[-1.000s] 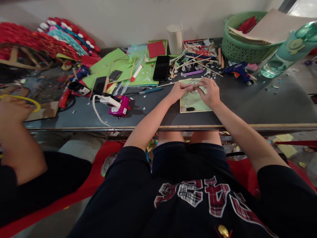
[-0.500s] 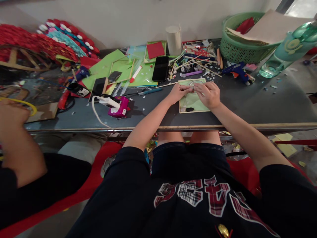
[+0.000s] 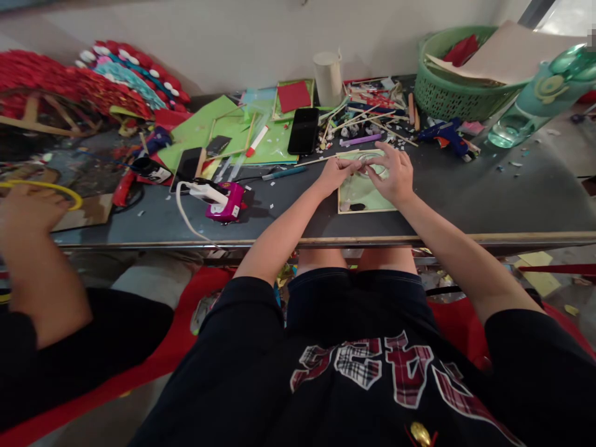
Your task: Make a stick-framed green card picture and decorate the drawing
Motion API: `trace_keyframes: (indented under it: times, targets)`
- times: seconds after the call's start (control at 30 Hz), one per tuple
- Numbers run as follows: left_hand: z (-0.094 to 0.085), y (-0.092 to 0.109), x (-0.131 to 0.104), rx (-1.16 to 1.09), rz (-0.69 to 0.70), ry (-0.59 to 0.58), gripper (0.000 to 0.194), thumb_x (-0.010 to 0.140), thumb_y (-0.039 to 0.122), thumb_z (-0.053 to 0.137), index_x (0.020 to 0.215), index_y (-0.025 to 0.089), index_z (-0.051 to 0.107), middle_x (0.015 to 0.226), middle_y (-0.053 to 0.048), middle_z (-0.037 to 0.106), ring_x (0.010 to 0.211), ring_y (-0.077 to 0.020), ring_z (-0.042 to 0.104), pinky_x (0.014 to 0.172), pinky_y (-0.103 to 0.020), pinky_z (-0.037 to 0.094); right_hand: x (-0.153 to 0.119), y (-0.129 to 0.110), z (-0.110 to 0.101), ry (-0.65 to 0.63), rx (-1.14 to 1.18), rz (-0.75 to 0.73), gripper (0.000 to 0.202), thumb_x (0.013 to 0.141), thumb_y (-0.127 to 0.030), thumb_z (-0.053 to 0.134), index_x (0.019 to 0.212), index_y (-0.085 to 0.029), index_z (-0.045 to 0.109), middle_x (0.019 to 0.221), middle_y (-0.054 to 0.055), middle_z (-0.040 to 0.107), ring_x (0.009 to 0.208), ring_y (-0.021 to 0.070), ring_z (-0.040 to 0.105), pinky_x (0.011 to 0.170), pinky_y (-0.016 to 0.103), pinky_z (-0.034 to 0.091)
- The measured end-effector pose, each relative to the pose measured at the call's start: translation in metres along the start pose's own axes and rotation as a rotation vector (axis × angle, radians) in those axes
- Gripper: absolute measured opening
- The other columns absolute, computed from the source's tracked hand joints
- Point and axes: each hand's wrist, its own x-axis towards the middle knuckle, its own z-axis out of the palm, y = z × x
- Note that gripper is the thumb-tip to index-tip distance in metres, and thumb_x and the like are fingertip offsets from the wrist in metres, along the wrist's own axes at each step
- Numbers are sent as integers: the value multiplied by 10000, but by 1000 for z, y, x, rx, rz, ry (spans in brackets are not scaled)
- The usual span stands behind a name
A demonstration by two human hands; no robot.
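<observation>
My left hand (image 3: 336,174) is closed in a pinch, its fingertips over a pale green framed board (image 3: 375,197). Meeting it from the right, my right hand (image 3: 395,176) brings thumb and forefinger together near the left fingertips, with its other fingers raised. Whatever small thing lies between the fingers is too hidden to name. A clear, pale ring (image 3: 376,158) shows just behind the fingertips; I cannot tell if it is held or rests on the board. On the board's lower left lie a dark oval piece (image 3: 357,207) and a pale pinkish piece (image 3: 344,206).
Behind are a black phone (image 3: 303,131), sticks and scraps, and a blue glue gun (image 3: 446,135). At right stand a green basket (image 3: 459,93) and a bottle (image 3: 526,112). A magenta power adapter (image 3: 226,202) sits left. Another person's hand (image 3: 32,211) holds a yellow ring.
My right fingers have lifted and spread a little, while the thumb stays near the left fingertips. My left hand keeps its pinch. At far left the other person's hand has shifted slightly right.
</observation>
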Motion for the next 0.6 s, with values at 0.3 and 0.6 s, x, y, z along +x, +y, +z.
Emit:
trace_keyframes:
  times: [0.3,0.6]
  targets:
    - [0,-9,2,24,1,28,728,634,897,779,733,178,834,578,-28,670,627,-154,595,646,-283,464,1,1,2,9,19,24,458,1007,-530,533,1295,-194,653,1322,166,739,1159,333,723,1078,544,528]
    - [-1,-2,-2,17,-49,-29,744,586,873,819,762,151,852,757,-85,805,741,-192,701,763,-280,526,-1,5,4,-24,9,-16,415,976,-449,565,1306,-203,622,1188,132,781,1136,323,720,1075,541,527]
